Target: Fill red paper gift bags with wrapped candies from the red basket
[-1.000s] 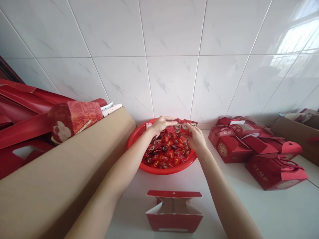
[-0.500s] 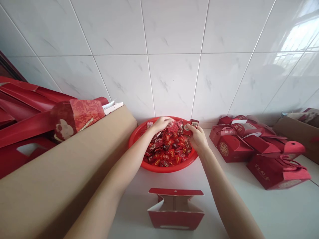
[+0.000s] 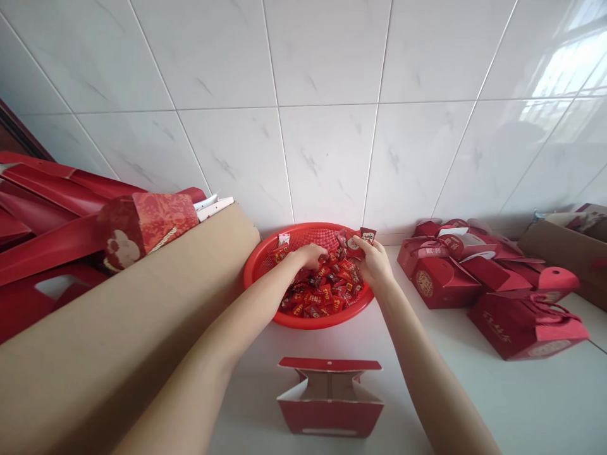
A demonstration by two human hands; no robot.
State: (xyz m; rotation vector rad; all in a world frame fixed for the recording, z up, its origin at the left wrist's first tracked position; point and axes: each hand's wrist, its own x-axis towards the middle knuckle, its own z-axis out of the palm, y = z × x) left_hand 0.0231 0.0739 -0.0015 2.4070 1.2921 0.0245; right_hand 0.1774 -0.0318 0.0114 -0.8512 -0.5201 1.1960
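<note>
Pale marbled wall tiles [image 3: 327, 158] rise behind a white tabletop [image 3: 502, 404], on which a round red basket [image 3: 317, 323] with a perforated wall bears a heap of wrapped sweets [image 3: 327, 294]. The right hand [image 3: 378, 264], at the basket's right rim, has a narrow grip on a small cluster of packets [image 3: 353, 245], pinched between thumb and fingers; their exact number cannot be told. The left hand [image 3: 310, 257] reaches into the heap with its fingers bent downward; whether they enclose a sweet is hidden. Nearer the viewer stands an open red box [image 3: 331, 418], mouth upward and sides folded inward, apart from the basket. Finished-looking red boxes [image 3: 446, 287] cluster at the right, while a large carton [image 3: 156, 297] with red card pieces [image 3: 52, 189] lies along the left. Principal hazards, as judged: the packets are slick and overlap, so an outer one could slip from the pinch if the right fingers loosened or shifted, falling either into the basket or over its rim. Digging by the left hand could push sweets over the edge, and a low forearm could brush the open box, tipping it or bending its thin flaps.
</note>
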